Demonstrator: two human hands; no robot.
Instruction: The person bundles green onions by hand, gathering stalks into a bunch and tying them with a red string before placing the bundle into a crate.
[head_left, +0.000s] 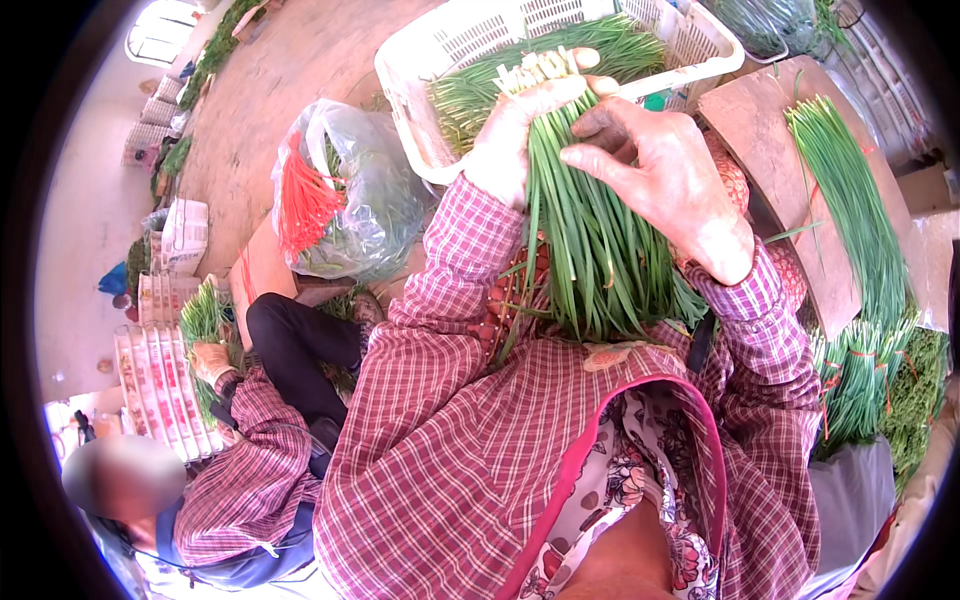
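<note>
My left hand (510, 127) grips a thick bunch of garlic chives (585, 225) close to its pale cut ends, which point up and away from me. The long green leaves hang down over my lap. Over the right side of the bunch is my right hand (660, 165), thumb and fingers apart and fingertips at the leaves; I cannot tell whether they touch. Just beyond both hands stands a white plastic crate (420, 82) with more loose chives (480, 97) inside. To my right, another lot of chives (855, 187) lies untied across a wooden board (832, 277).
A clear plastic bag (375, 202) with red ties (304, 202) stands left of the crate. Tied chive bundles (862, 382) sit at my right, beside green trimmings (915, 397). A co-worker (247, 465) sits at my left, a gloved hand (210, 360) holding chives near stacked crates (161, 390).
</note>
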